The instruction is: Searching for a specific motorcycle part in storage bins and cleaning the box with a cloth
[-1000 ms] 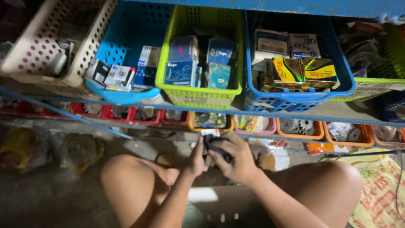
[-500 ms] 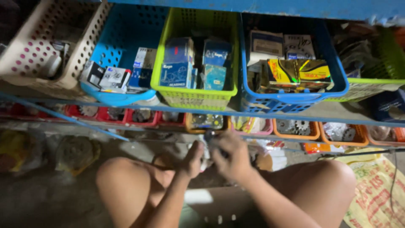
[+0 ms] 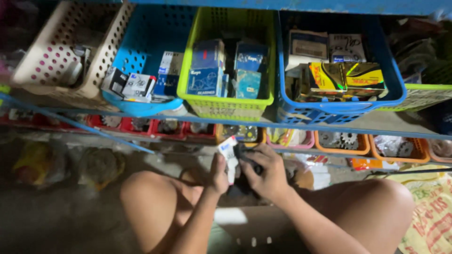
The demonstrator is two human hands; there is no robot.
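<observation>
My left hand point(image 3: 218, 173) grips a small white and blue carton point(image 3: 229, 155) held upright in front of me, between my bare knees. My right hand point(image 3: 266, 172) is closed on a dark part point(image 3: 243, 154) right beside the carton; the two touch. I cannot tell whether the dark part is inside the carton or only against it. Both hands sit low in the head view, just below the shelf edge.
A shelf holds a beige perforated basket point(image 3: 52, 66), a light blue basket point(image 3: 141, 101), a green basket point(image 3: 226, 107) and a dark blue basket point(image 3: 329, 110), all filled with small boxes. Below run red, pink and orange trays point(image 3: 343, 149) of metal gears. A printed sack point(image 3: 431, 211) lies at right.
The white and blue carton has come into sight in my left hand, raised a little. Before, both hands were closed together on the dark part alone.
</observation>
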